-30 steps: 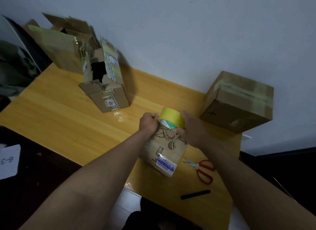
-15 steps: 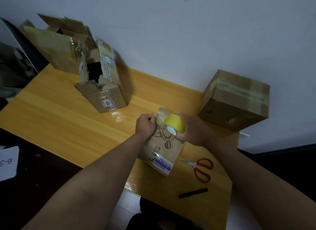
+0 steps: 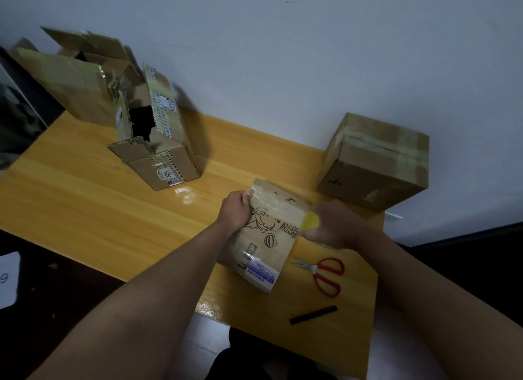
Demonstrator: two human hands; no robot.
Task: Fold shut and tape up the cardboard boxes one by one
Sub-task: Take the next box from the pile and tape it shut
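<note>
Taping the small box (image 3: 266, 232) at the table's (image 3: 85, 198) near edge: left hand (image 3: 236, 211) clamping its top corner, right hand (image 3: 328, 224) gripping the yellow tape roll (image 3: 310, 220) against its right side. Next, probably: pressing the strip flat, then reaching for the scissors (image 3: 325, 273) just beside.

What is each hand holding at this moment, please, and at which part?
Left hand grips the small printed box at its upper left edge; right hand grips the yellow tape roll against the box's right edge.
</note>
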